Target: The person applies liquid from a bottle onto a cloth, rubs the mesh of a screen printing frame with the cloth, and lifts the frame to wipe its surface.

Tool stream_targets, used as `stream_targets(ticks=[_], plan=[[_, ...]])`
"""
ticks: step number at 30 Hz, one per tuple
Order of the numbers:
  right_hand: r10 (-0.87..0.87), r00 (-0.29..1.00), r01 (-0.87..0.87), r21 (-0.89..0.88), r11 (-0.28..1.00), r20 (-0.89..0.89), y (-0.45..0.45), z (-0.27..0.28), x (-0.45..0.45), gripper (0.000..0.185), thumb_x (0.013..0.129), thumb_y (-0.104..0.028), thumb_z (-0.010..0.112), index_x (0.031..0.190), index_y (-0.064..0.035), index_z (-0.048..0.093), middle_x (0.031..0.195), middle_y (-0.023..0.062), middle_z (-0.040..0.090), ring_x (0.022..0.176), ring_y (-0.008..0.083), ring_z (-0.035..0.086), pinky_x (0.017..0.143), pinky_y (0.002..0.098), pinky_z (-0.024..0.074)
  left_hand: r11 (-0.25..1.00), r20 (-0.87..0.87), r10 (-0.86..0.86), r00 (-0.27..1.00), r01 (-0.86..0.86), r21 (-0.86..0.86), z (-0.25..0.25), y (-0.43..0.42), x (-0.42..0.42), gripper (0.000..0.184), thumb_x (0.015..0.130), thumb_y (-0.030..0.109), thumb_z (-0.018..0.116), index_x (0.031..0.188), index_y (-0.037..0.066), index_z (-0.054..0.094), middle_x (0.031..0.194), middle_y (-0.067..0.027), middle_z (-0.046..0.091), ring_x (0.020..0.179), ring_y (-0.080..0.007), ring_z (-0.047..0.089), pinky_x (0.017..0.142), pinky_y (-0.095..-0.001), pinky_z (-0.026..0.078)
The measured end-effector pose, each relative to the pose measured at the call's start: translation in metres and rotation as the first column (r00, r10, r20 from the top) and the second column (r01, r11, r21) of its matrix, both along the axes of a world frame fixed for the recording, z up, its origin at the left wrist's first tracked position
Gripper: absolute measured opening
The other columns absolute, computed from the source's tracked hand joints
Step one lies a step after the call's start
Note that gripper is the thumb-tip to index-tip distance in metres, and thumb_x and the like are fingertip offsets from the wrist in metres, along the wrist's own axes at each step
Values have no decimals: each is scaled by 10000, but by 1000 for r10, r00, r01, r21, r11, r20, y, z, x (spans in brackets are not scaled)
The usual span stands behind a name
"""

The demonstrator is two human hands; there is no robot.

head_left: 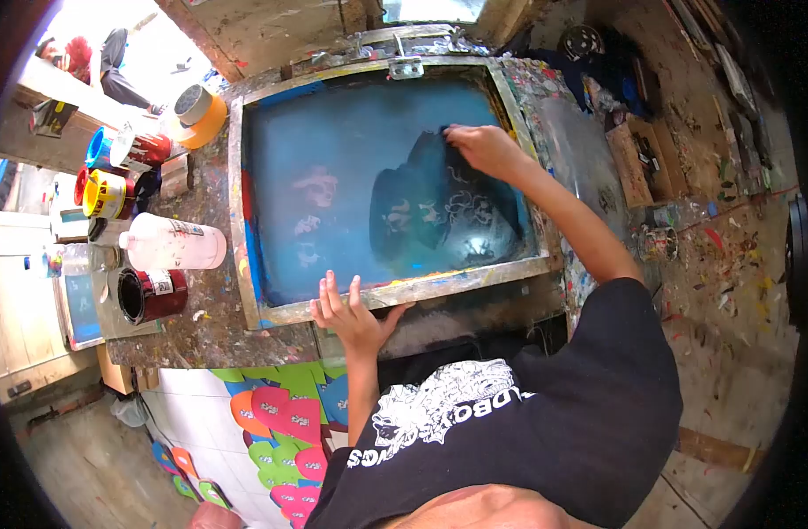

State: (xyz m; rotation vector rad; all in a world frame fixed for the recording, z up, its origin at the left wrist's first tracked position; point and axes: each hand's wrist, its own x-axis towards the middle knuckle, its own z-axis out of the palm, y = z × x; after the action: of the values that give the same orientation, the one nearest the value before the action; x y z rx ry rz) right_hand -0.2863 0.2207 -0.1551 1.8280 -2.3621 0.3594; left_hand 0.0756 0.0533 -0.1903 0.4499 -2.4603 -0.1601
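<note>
Head view: wood-framed screen [404, 293] lies across the centre of the frame on a paint-stained bench [219, 342], its far rail at a metal clamp [405, 68], top centre. Left hand [355, 324], lower centre, is open, fingers spread over the near rail, thumb apart. Right hand [487, 152], upper right of centre, has its fingers bunched at the blue mesh [324, 132], over a dark, wet-looking patch; cannot tell whether a small dark cloth is pinched there. Pink-white bottle [176, 243] and dark red can [164, 294] stand left of the screen. Handling, judged: frame stiff, moderately heavy, awkward for its breadth; mesh thin, taut, easily dented or torn, likely slippery where dark. Best hold is the bare wood of the near rail, near both corners, fingers off the mesh.
</note>
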Motion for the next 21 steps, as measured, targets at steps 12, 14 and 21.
stream_targets(ticks=[12,14,21], plan=[[-276,905,268,70,961,323,5,32,57,258,865,10,617,1114,-18,679,1255,157,689,1138,328,671,947,392,573,1000,-41,6,999,-5,9,-2,0,-1,877,828,804,593,1338,93,545,1491,-217,442,1401,-371,374,1177,-577,141],[-379,891,371,81,925,251,-13,30,37,230,871,13,607,1087,-21,678,1191,150,709,1096,340,680,906,400,583,998,-61,55,997,-57,-21,-3,0,-1,880,830,809,583,1343,96,542,1482,-210,456,1394,-362,387,1174,-581,151],[363,928,-371,-192,908,-80,-175,93,92,181,836,-12,630,1010,18,666,1246,170,698,1228,274,658,973,362,585,998,-37,63,997,-64,-16,-1,4,5,905,835,813,564,1381,92,533,1485,-172,505,1395,-325,421,1184,-555,193]])
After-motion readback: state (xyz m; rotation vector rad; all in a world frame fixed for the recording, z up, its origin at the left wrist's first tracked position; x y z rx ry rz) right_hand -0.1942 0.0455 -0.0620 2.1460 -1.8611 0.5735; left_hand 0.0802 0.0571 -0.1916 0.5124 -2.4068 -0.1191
